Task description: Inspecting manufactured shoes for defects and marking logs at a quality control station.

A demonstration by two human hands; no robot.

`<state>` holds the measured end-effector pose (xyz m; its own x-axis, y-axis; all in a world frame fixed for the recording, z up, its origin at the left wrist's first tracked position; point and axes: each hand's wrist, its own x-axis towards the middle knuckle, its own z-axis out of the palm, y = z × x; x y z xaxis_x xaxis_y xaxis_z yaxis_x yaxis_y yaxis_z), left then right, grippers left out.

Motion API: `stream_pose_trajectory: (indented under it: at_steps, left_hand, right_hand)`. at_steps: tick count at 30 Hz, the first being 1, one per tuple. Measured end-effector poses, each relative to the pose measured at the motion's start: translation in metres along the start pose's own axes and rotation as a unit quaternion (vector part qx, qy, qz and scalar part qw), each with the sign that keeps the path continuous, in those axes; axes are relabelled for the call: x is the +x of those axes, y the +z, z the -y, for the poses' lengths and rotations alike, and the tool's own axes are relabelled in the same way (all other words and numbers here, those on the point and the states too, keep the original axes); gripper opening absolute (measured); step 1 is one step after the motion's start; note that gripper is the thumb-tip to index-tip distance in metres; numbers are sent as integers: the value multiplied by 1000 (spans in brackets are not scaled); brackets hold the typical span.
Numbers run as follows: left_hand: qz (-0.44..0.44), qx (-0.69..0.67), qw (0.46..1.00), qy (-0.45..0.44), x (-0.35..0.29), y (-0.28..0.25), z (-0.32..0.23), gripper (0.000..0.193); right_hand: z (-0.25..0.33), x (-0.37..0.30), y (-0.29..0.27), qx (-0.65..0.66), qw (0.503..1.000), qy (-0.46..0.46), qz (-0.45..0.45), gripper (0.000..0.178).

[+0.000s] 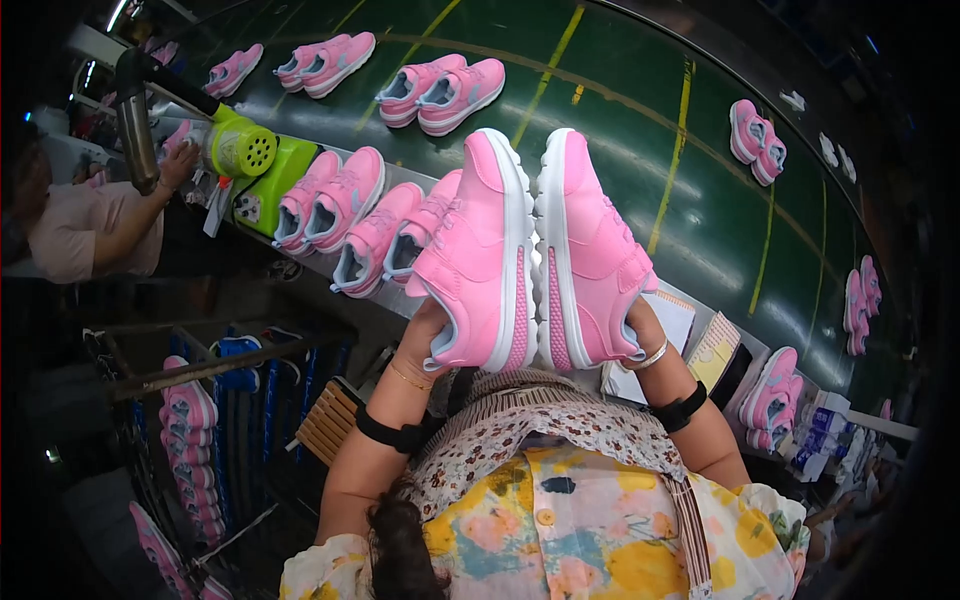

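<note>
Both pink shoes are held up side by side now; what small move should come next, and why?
Probably lower the pair onto the green belt. The left hand holds the left pink shoe, the right hand the right pink shoe, soles nearly touching, and other pairs already lie there.

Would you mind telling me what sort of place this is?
Most likely a shoe factory line. Matching pink pairs ride a green conveyor, the left hand and right hand each hold up a pink shoe, and more shoes fill a rack.
</note>
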<state>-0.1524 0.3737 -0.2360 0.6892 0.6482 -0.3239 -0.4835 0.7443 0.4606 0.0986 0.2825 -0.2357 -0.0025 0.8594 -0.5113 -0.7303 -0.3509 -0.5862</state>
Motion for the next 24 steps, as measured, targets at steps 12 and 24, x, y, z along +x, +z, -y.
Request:
stream_pose_trajectory:
  at_steps: [12, 24]
  left_hand:
    - [70, 127, 966, 216, 11, 16, -11, 77]
    - [145, 51, 988, 32, 14, 18, -3, 87]
  right_hand:
    - [14, 9, 26, -70, 957, -256, 116, 90]
    - [-9, 22, 5, 20, 976, 5, 218, 89]
